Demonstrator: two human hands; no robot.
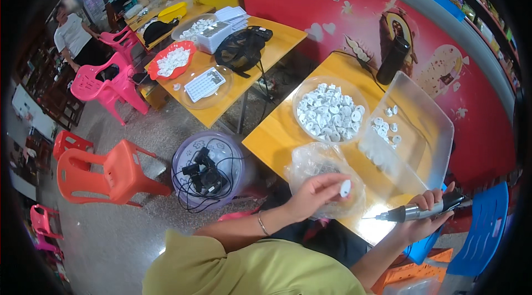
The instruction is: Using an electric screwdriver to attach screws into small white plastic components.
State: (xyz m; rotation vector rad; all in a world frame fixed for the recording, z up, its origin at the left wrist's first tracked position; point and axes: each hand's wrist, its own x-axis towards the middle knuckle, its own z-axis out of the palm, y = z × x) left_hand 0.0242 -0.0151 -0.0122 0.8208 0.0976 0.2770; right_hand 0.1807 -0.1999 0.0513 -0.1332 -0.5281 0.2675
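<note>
Between the thumb and fingers of my left hand [311,198] is a small round white plastic part [345,188], held above an opened clear plastic bag [302,163]. Small greyish pieces show in the bag, too small to name. My right hand [417,229] is wrapped round a grey and black electric screwdriver [409,213], its thin bit pointing left toward the left hand but apart from the part. Beyond the bag stands a clear round bowl [297,97] heaped with similar white parts [331,111]. To its right, a clear plastic box [429,123] holds several more.
A black bottle [394,61] stands at the table's back. On another yellow table are a red tray [188,45], a black mesh bag [242,50] and a white grid tray [205,84]. A lilac stool [180,156] bears black cables. A person [75,37] stands far left near pink chairs [102,81].
</note>
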